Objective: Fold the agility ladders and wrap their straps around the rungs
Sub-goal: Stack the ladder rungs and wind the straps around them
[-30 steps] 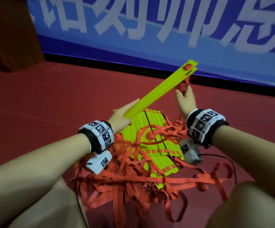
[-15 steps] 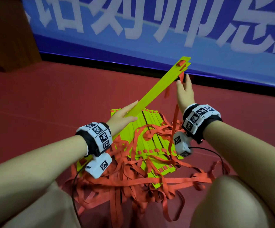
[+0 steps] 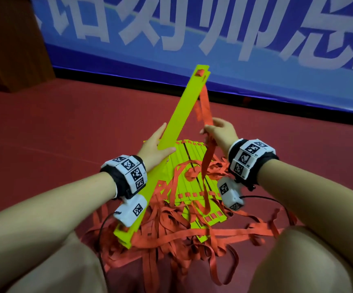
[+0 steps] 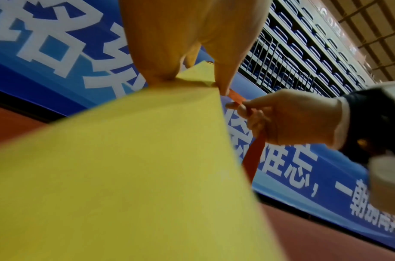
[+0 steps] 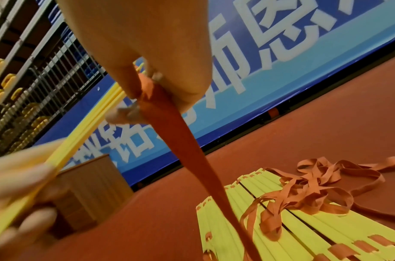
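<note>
My left hand point(image 3: 157, 148) grips a thin stack of yellow rungs point(image 3: 179, 123) near its middle, tilted steeply with the far end up. In the left wrist view the rungs point(image 4: 129, 167) fill the frame below the hand's fingers point(image 4: 223, 77). An orange strap point(image 3: 202, 106) hangs from the stack's top end. My right hand point(image 3: 217, 132) pinches that strap just right of the rungs, and the strap point(image 5: 192, 146) runs down from the fingers point(image 5: 129, 83) to the floor. A flat row of yellow rungs point(image 3: 190, 178) lies beneath, covered with tangled orange straps point(image 3: 171, 229).
The pile lies on a red floor point(image 3: 65, 134) between my knees point(image 3: 310, 261). A blue banner point(image 3: 192, 34) with white characters runs along the back, and a wooden box point(image 3: 8, 43) stands at the far left. Railings and stadium seats point(image 4: 303, 49) rise behind.
The held rungs have swung from a low slant to a steep one. My right hand has come down from the stack's top end and now pinches the strap lower.
</note>
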Available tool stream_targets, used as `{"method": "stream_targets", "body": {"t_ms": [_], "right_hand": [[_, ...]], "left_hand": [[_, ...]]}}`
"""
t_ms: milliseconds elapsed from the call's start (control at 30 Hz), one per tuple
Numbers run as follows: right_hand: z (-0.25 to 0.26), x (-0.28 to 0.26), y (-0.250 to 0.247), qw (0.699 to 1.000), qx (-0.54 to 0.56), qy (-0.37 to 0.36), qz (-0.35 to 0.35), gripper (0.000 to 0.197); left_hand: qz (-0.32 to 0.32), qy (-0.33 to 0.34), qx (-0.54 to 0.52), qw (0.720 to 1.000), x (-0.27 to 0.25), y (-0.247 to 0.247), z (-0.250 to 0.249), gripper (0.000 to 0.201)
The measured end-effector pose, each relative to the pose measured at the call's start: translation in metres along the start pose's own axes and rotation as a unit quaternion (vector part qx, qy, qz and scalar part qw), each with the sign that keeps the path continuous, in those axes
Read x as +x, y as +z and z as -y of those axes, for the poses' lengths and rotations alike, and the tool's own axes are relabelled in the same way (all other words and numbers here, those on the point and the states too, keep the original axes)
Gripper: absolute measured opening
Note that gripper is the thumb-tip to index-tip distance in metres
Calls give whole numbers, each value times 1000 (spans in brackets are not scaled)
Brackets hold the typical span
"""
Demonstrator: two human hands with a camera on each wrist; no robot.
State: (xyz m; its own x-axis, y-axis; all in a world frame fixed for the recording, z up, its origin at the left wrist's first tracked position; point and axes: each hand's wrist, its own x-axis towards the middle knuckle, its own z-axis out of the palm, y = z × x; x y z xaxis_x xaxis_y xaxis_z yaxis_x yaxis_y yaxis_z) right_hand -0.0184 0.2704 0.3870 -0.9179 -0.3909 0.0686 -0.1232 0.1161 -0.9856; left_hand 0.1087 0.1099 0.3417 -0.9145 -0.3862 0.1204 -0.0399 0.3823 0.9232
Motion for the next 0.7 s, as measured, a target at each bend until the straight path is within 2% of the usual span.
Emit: {"method": "stream_targets", "body": {"t_ms": [67, 133, 233, 333, 467, 567, 600, 700], "right_hand": [[-1, -14, 11, 996, 1, 26, 79, 29], [-5, -28, 23, 989, -7, 53, 138, 30], [-14, -48, 41, 971, -32, 87, 222, 30], [-21, -65, 52, 946, -66, 109, 297, 28], [-36, -81, 56, 916, -150, 112, 356, 32], [-51, -90, 54, 891, -215, 79, 393, 14], [-53, -93, 54, 885, -220, 71, 403, 8], [-57, -95, 55, 887, -205, 68, 408, 15]], "left_hand": [[-25, 5, -50, 998, 2, -6, -4, 88], [-59, 15, -58, 996, 5, -13, -7, 93], [-124, 32, -42, 991, 11, -24, -13, 82], [-157, 47, -48, 985, 14, -35, -13, 76], [-196, 48, -102, 974, 16, -50, -13, 76], [-229, 34, -151, 961, 17, -58, -11, 76], [-234, 25, -161, 959, 16, -61, -12, 73], [-242, 0, -182, 953, 18, -64, -14, 67]]}}
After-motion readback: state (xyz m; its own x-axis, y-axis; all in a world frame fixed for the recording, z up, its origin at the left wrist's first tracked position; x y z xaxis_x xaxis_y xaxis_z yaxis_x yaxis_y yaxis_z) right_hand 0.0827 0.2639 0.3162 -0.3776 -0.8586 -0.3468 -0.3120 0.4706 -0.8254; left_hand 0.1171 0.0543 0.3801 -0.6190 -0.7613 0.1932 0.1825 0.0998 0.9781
